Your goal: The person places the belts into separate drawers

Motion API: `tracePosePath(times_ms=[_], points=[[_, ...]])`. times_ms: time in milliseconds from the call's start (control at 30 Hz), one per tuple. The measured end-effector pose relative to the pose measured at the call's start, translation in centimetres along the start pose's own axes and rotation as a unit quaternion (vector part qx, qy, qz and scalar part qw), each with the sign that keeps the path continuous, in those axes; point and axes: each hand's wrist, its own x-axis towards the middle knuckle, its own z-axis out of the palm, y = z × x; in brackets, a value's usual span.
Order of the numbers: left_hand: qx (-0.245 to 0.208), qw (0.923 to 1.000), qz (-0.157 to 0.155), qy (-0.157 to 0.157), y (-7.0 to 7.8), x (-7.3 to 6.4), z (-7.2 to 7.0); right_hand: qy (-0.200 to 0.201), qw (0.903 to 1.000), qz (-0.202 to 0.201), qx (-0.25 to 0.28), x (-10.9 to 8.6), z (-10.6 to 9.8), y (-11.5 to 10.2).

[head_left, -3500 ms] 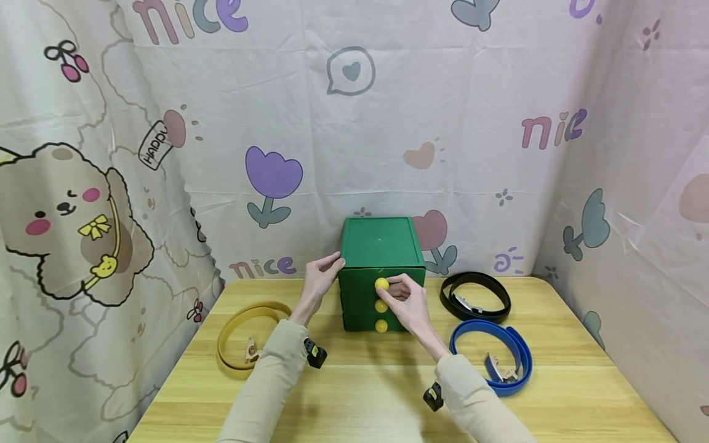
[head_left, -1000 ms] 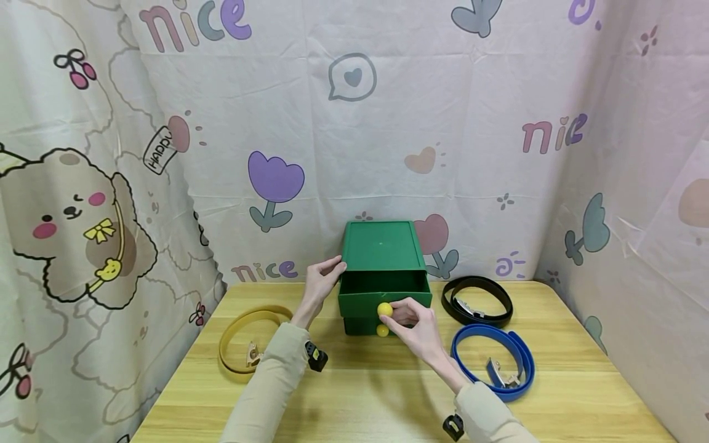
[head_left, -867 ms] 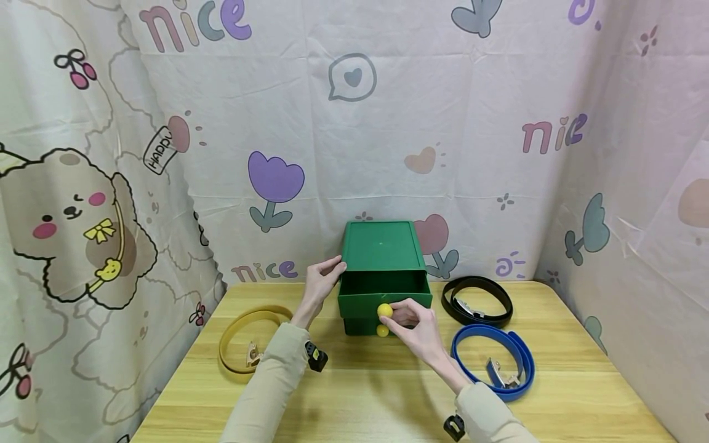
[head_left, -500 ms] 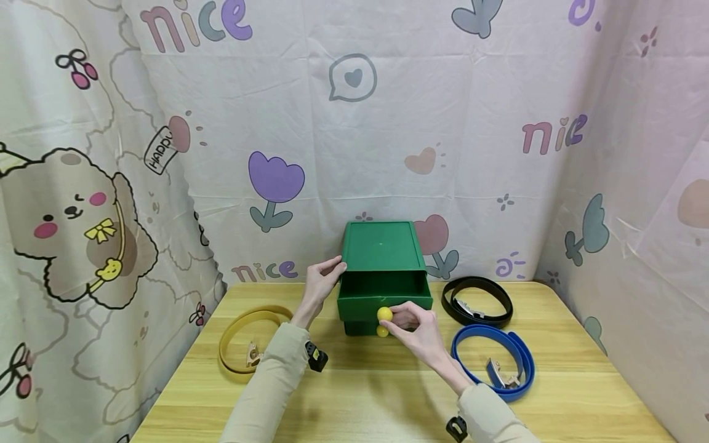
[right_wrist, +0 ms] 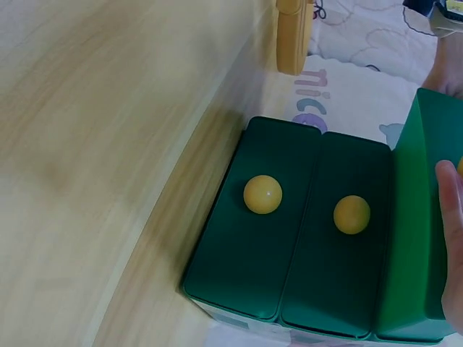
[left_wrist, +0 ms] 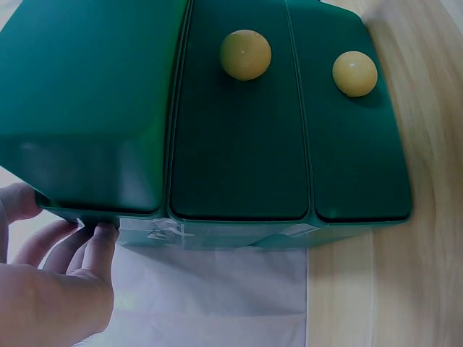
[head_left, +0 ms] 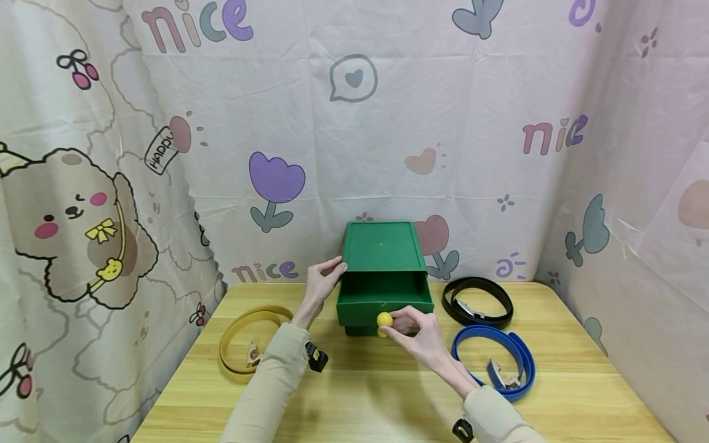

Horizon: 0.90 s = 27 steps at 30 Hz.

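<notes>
A small green drawer cabinet [head_left: 382, 246] stands at the table's back. Its top drawer [head_left: 360, 314] is pulled out, and no object shows inside it. My right hand [head_left: 418, 335] pinches that drawer's round yellow knob [head_left: 384, 319] between thumb and fingers. In the right wrist view, only part of the right hand [right_wrist: 453, 253] shows at the right edge. My left hand [head_left: 318, 286] holds the cabinet's upper left front corner. The left wrist view has the left hand's fingers [left_wrist: 98, 249] against the cabinet's side. Two lower drawers [right_wrist: 278, 253] are closed, each with a yellow knob.
A coiled yellow belt [head_left: 224, 344] lies on the wooden table [head_left: 354, 400] at the left, partly behind the left forearm. At the right lie a coiled black belt [head_left: 504, 307] and, nearer, a coiled blue belt [head_left: 528, 363]. A patterned curtain [head_left: 354, 154] hangs behind and along both sides.
The top drawer was closed 3.5 seconds ago and has slid out toward me, its front tipping slightly lower. My right hand moved with the knob; the left stayed at the corner.
</notes>
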Motion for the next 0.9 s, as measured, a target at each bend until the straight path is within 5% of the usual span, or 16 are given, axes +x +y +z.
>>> tracePosePath(times_ms=[900], points=[[0.002,1.0,0.008,0.001,-0.22,-0.01,-0.03,-0.008,0.9993,-0.036,-0.005,-0.57,-0.07,-0.64]])
